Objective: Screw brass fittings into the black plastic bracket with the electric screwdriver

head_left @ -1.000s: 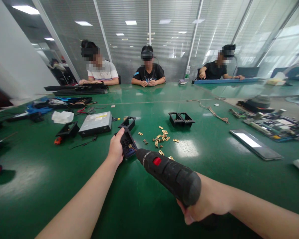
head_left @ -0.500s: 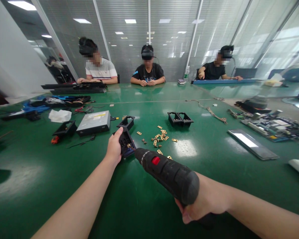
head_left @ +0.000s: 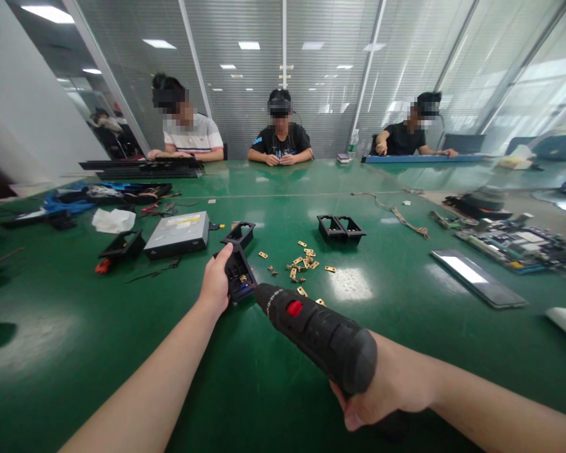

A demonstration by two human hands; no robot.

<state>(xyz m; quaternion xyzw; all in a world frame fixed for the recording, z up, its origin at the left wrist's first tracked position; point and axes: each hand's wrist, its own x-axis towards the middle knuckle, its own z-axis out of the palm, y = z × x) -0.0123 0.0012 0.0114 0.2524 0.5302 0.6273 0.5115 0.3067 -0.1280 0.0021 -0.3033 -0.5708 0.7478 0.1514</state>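
My left hand [head_left: 218,280] is closed around the side of a black plastic housing [head_left: 238,267], holding it tilted above the green table. Small brass-coloured parts show inside the housing. In my right hand [head_left: 382,387] is a black cordless drill [head_left: 318,330] with a red switch, its nose pointing left into the housing. The bit's tip is hard to make out against the housing's inner edge. Just right of the housing lie loose brass plates and screws [head_left: 306,261]. Behind my left hand stands a similar black frame [head_left: 239,233], and a double black frame [head_left: 341,228] sits farther right.
A silver disc drive [head_left: 178,233], a crumpled white tissue [head_left: 114,220] and another black frame [head_left: 122,244] are on the left. To the right lie a phone [head_left: 477,278], a circuit board [head_left: 523,239] and a cord [head_left: 400,217]. Three people sit across the table.
The view has tilted slightly, so the scene sits a little lower. Both hands, the housing and the drill keep nearly the same positions.
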